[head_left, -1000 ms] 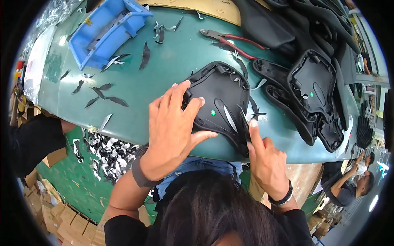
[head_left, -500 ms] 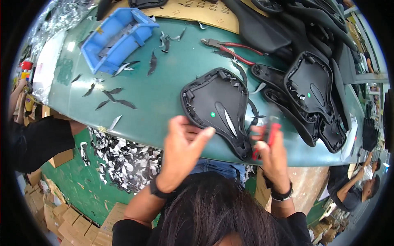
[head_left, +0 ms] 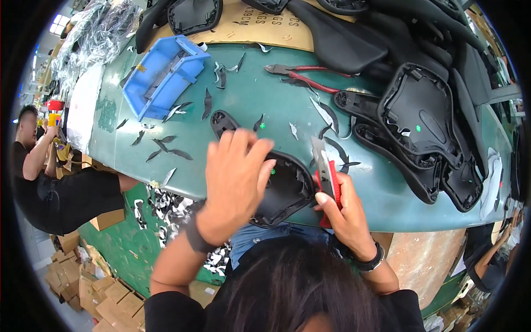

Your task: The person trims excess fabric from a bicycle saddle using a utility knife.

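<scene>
A black bike saddle (head_left: 282, 191) lies underside up at the table's front edge, its narrow nose to the upper left and its wide end toward me. My left hand (head_left: 235, 174) is over its middle, fingers stretched and thumb apart, hiding much of it. Whether the palm presses on the saddle is hard to see. In my right hand (head_left: 345, 207) is a red-handled utility knife (head_left: 329, 180), blade out and pointing away from me, just right of the saddle's wide end. Thin black offcuts (head_left: 337, 149) lie beyond the knife.
Red-handled cutting pliers (head_left: 310, 74) lie farther back. A blue bin (head_left: 163, 77) stands at the left among scattered scraps. More saddles (head_left: 417, 116) are piled at the right. Cardboard (head_left: 265, 25) lies at the back. A person (head_left: 50, 177) stands at the left; trimmings cover floor below.
The saddle has turned so that its nose, earlier toward me, now points away to the left. My left hand has moved onto it. The knife has swung upright and slightly left.
</scene>
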Tool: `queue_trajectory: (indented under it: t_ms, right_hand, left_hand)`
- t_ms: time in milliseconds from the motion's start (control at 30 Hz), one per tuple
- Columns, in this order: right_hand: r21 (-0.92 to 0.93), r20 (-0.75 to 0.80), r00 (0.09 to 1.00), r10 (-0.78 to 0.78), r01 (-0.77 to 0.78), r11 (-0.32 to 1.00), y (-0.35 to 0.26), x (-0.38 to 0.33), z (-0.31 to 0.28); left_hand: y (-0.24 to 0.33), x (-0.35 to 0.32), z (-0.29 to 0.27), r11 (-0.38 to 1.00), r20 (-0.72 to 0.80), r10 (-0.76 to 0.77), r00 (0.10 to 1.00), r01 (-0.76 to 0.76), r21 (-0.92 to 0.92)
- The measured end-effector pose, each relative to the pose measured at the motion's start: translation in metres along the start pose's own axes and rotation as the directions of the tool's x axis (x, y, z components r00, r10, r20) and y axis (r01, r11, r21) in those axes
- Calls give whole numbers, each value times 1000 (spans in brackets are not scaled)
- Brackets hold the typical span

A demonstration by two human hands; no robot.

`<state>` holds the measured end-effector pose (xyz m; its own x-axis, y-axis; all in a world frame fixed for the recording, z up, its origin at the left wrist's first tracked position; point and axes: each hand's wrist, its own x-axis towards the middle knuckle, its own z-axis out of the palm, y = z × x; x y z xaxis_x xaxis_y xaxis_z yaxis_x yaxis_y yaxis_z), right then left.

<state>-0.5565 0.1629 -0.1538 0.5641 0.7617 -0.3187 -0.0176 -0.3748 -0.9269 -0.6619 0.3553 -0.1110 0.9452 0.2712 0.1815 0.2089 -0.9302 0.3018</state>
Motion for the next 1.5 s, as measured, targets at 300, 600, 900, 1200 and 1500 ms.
queue_trajectory:
  t_ms: [300, 600, 900, 1200, 1500]
  right_hand:
    - [-87, 78, 997, -22, 28, 996, -16, -2, -13]
    - [-685, 353, 886, -302, 465, 562, -39, 11, -42]
    - [-745, 205, 955, -216, 295, 598, -13, -28, -25]
    - [-686, 71, 935, -347, 299, 663, -11, -17, -17]
    - [-231, 70, 986, -151, 163, 959, -15, -32, -8]
  left_hand:
    - [49, -16, 51, 737, -105, -564, 819, 443, -510]
    - [42, -28, 55, 722, -130, -518, 846, 350, -597]
    - [27, -30, 37, 40, 200, -605, 771, 280, -959]
    - [-55, 17, -7, 972, 183, 149, 972, -110, -207]
    - [-55, -58, -8, 715, 224, -434, 873, 485, -504]
